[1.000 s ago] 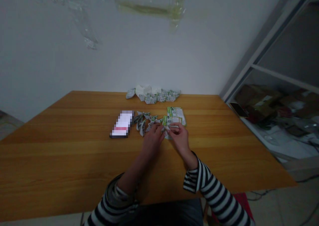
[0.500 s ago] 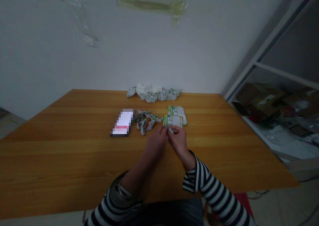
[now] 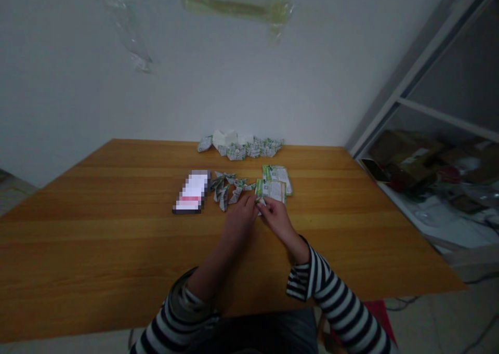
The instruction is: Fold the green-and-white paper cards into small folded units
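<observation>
Left hand (image 3: 240,214) and right hand (image 3: 277,218) both pinch a small paper piece (image 3: 261,201) over the table (image 3: 163,260), at the near edge of the printed sheets (image 3: 273,188). Judged risk: uneven pull between the two grips could tear or skew it. Sideways drift might also nudge the adjacent folded pieces (image 3: 222,197) or sheets.
</observation>
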`<state>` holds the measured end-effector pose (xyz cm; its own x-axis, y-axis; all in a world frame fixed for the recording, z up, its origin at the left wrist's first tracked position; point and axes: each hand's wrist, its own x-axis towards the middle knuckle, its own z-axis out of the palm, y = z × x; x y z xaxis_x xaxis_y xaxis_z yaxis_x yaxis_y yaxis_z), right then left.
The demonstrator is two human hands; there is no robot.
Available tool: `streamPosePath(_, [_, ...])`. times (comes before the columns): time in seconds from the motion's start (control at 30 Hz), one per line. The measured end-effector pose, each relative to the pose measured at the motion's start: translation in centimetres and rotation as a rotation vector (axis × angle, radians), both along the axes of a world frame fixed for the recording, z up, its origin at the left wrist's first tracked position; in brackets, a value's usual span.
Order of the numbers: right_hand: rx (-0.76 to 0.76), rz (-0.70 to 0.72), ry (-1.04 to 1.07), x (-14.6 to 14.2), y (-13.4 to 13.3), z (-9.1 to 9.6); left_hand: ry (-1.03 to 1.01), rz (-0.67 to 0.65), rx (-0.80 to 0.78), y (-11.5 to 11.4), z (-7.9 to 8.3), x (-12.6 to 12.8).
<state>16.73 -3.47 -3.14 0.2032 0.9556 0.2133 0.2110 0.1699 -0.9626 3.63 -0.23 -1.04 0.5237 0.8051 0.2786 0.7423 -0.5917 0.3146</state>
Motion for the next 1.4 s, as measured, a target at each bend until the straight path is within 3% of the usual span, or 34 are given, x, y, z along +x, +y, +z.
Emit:
streamPosePath(0.13, [0.004, 0.000, 0.009, 0.0, 0.1, -0.1, 0.013, -0.008, 0.025, 0.1, -0.2, 0.1])
streamPosePath(0.47, [0.010, -0.246, 0.040, 0.0, 0.3, -0.5, 0.055, -0.093, 0.032, -0.3, -0.5, 1.0])
streamPosePath(0.63, [0.039, -0.335, 0.068, -0.3, -0.1, 0.2, -0.074, -0.127, -0.018, -0.8, -0.8, 1.3])
streamPosePath(0.7, [0.060, -0.307, 0.062, 0.0, -0.2, 0.5, -0.239, -0.170, -0.055, -0.6, -0.9, 1.2])
streamPosePath(0.83, [0.090, -0.109, -0.048, 0.7, 0.0, 0.2, -0.608, -0.235, -0.204, 0.6, -1.2, 0.6])
streamPosePath(0.97, [0.107, 0.025, -0.045, 0.7, 0.0, -0.5, -0.679, -0.146, -0.283, 1.6, -1.6, -0.3])
streamPosePath(1.2, [0.038, -0.005, -0.025, 0.5, -0.2, -0.6, -0.885, 0.020, -0.537, 1.5, -0.8, -0.5])
streamPosePath(1.4, [0.077, -0.058, -0.198, 0.6, -0.8, 0.6, -0.965, 0.007, -0.602, 1.4, -0.6, -0.3])
